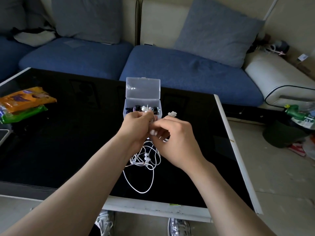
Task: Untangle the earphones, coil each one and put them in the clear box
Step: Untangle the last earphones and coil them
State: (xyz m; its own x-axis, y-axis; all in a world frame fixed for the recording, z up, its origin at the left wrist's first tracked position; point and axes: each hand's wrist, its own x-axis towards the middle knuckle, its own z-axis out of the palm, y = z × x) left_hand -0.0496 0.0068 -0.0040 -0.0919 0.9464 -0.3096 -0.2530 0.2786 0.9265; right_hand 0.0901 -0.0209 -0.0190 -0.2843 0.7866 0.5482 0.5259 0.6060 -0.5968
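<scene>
The black glass table (68,133) has a white rim; bare top lies left and right of the clear box (142,89), and its right edge runs close to the box's right. The box stands with its lid tipped up and dark and white earphone pieces inside. Just in front of it, the 2 hands meet: the left hand (136,126) and right hand (177,138) both curl their fingers around, pinching, the white earphones (146,157). The thin cable hangs in a knotted tangle, its long axis running from the box toward the near edge, ending in 1 loose loop. Snack packets (25,103) lie far left of the box.
</scene>
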